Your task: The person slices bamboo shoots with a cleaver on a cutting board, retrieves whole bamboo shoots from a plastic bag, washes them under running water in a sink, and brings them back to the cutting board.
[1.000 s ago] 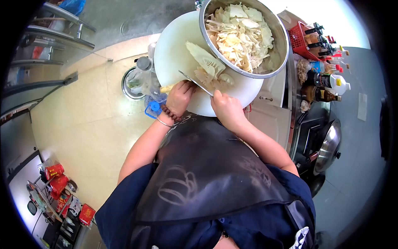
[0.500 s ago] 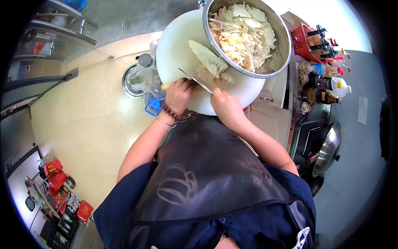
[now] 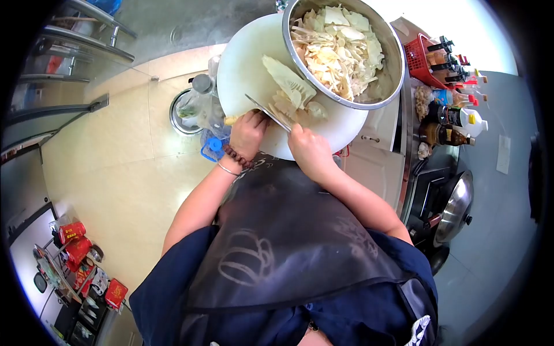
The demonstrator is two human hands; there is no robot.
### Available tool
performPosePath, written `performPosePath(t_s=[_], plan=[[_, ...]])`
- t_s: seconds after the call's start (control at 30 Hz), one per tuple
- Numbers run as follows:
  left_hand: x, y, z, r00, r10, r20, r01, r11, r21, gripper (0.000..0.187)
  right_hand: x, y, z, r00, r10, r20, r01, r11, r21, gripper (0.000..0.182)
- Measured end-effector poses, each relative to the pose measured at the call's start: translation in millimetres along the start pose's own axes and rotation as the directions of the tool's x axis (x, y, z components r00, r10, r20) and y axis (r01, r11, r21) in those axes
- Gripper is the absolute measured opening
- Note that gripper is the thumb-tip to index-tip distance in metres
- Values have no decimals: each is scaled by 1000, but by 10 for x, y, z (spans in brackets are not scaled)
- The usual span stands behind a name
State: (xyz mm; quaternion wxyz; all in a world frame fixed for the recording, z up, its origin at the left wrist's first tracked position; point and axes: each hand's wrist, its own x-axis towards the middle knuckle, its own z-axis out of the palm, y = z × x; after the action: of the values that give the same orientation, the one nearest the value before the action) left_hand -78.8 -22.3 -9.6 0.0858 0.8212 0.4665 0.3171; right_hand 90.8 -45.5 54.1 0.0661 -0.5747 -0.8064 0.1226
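Closed around the knife (image 3: 268,112), your right hand (image 3: 309,147) now sits nearer your left hand (image 3: 248,134), which grips a pale piece (image 3: 230,120), apparently mid-slice.

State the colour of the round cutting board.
The cutting board is off-white; it shows in the head view.

Knife (image 3: 267,112), thin and grey, is slanting over white round board (image 3: 242,60), handle hiding inside right hand (image 3: 312,151). Pale yellow piece (image 3: 230,120) is lying mostly under left hand (image 3: 248,136), one end showing. Cream slices (image 3: 292,86) are lying loosely beside knife, overlapping.
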Motion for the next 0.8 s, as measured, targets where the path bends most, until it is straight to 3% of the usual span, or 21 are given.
performPosePath(t_s=[0.03, 0.17, 0.27, 0.47, 0.53, 0.63, 0.8], plan=[[-2, 15, -8, 1000, 16, -11, -16, 1000, -3, 18, 73, -11, 47, 999, -44, -3, 44, 999, 10, 5], [-14, 4, -46, 1000, 0, 28, 3, 995, -95, 16, 318, 11, 214, 998, 7, -63, -7, 1000, 0, 6], [-8, -30, -60, 999, -30, 15, 32, 991, -127, 17, 329, 90, -5, 987, -92, -130, 99, 994, 47, 8], [25, 16, -106, 1000, -5, -26, 6, 1000, 29, 17, 55, -7, -159, 996, -73, 46, 76, 996, -47, 5], [7, 50, -99, 999, -47, 5, 46, 997, 60, 18, 125, -30, 5, 992, -115, -60, 116, 993, 20, 5], [6, 58, -90, 999, -46, -15, 46, 999, 25, 18, 359, -52, 233, 993, -81, -89, 78, 996, -32, 6], [-48, 39, -52, 998, -57, -31, 58, 997, 44, 19, 284, 30, -76, 987, -90, -134, 95, 995, 33, 8]])
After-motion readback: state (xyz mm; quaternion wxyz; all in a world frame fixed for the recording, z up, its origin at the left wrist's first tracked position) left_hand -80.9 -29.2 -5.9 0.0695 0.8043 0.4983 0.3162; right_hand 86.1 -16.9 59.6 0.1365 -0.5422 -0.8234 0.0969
